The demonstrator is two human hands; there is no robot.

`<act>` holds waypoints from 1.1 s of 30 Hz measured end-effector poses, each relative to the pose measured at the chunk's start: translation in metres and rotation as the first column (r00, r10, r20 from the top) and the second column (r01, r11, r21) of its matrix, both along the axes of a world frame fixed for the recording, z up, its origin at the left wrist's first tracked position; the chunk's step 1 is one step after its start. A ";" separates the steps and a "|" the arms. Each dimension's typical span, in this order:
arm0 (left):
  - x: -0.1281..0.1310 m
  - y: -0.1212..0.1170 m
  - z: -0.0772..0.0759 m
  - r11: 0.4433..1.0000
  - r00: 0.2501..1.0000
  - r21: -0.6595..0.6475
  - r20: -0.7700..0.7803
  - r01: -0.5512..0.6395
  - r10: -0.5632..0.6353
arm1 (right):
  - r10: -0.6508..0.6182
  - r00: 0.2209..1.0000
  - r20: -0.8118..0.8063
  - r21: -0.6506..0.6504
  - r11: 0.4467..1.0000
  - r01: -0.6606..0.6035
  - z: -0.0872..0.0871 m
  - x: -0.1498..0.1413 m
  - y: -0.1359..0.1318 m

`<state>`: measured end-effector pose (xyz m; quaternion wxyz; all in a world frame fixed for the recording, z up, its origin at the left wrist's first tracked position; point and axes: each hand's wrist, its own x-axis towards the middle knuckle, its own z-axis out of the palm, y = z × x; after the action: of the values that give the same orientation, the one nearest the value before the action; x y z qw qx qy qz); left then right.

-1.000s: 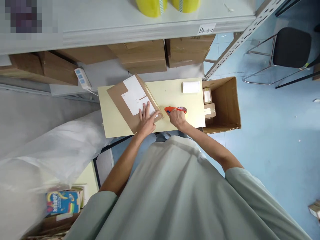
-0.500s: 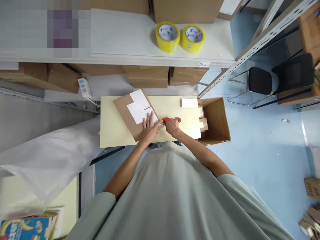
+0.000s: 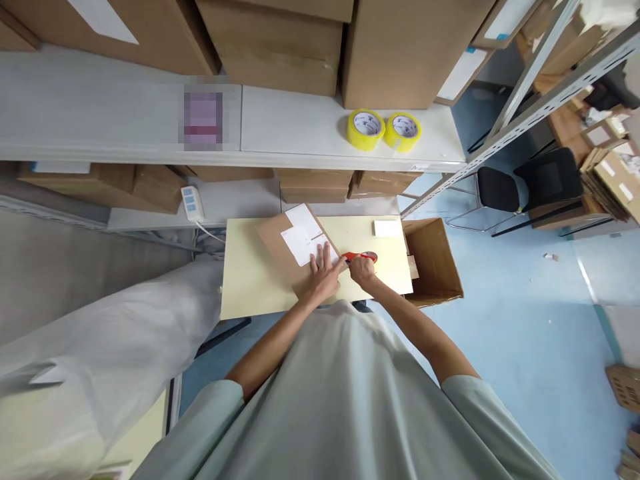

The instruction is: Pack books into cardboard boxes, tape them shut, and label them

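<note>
A flat brown cardboard box point(image 3: 279, 245) lies askew on the pale yellow table point(image 3: 250, 287), with a white label point(image 3: 299, 248) on its top. My left hand point(image 3: 325, 277) rests on the box near its right end, fingers spread across the cardboard and the label's edge. Closed around a red tape dispenser point(image 3: 352, 255) is my right hand point(image 3: 362, 271), close against the box's right end. A roll of tape point(image 3: 371, 256) shows above that fist. The dispenser's handle is hidden in my grip.
A small white box point(image 3: 387, 229) lies at the table's back right. Beside the table stands an open carton point(image 3: 437, 260) with small boxes inside. Two yellow tape rolls point(image 3: 366, 129) sit on the grey shelf point(image 3: 290, 117) ahead. A power strip point(image 3: 191, 203) lies on the lower shelf.
The camera view has tilted up, so more of the shelves shows and the table sits lower and further right. Both hands keep about the same places at the box's right end.
</note>
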<state>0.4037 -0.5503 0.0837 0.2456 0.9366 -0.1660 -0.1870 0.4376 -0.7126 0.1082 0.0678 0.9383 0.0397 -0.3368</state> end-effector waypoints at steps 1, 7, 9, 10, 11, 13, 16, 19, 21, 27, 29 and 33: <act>0.000 0.002 -0.001 1.000 1.000 -0.003 0.000 0.014 -0.014 | -0.032 0.999 -0.010 -0.015 0.999 0.031 0.004 0.002 -0.002; -0.002 0.016 -0.004 0.997 0.997 -0.002 -0.007 0.078 -0.078 | -0.153 0.988 0.012 -0.084 0.985 0.154 0.018 -0.002 0.003; -0.002 0.018 -0.002 0.996 0.996 -0.007 -0.008 0.085 -0.085 | -0.149 0.988 0.028 -0.087 0.985 0.151 0.015 -0.006 0.016; -0.002 0.018 -0.001 0.996 0.996 -0.011 -0.007 0.089 -0.089 | -0.140 0.990 0.035 -0.084 0.986 0.142 0.013 -0.008 0.022; -0.001 0.018 0.000 0.996 0.996 -0.013 -0.008 0.091 -0.091 | -0.129 0.991 0.042 -0.078 0.988 0.132 0.011 -0.009 0.028; 0.001 0.017 0.003 0.996 0.996 -0.015 -0.018 0.085 -0.085 | -0.113 0.992 0.053 -0.073 0.990 0.117 0.010 -0.010 0.035; 0.003 0.015 0.005 0.998 0.998 -0.019 -0.036 0.057 -0.058 | -0.116 0.991 0.064 -0.090 0.989 0.122 0.012 -0.008 0.035; -0.001 0.015 0.005 0.997 0.997 -0.025 -0.023 0.070 -0.071 | -0.140 0.988 0.067 -0.112 0.983 0.147 0.013 -0.003 0.033; -0.008 0.018 0.004 0.993 0.993 -0.028 -0.003 0.114 -0.114 | -0.161 0.985 0.068 -0.118 0.979 0.168 0.012 0.001 0.034; -0.021 0.027 0.004 0.989 0.989 -0.050 0.044 0.141 -0.138 | -0.202 0.972 0.123 -0.096 0.972 0.214 0.026 0.020 0.016; -0.015 0.027 0.009 0.993 0.995 -0.076 0.035 0.094 -0.092 | -0.185 0.965 0.187 -0.048 0.979 0.197 0.040 0.031 0.003; 0.021 0.021 0.035 0.983 0.998 -0.181 0.045 -0.027 0.035 | -0.159 0.920 0.357 0.091 0.987 0.135 0.079 0.062 -0.012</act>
<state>0.4250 -0.5289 0.1188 0.3282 0.9172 -0.1734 -0.1450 0.4995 -0.7243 0.1874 0.0180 0.9864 -0.0331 -0.1602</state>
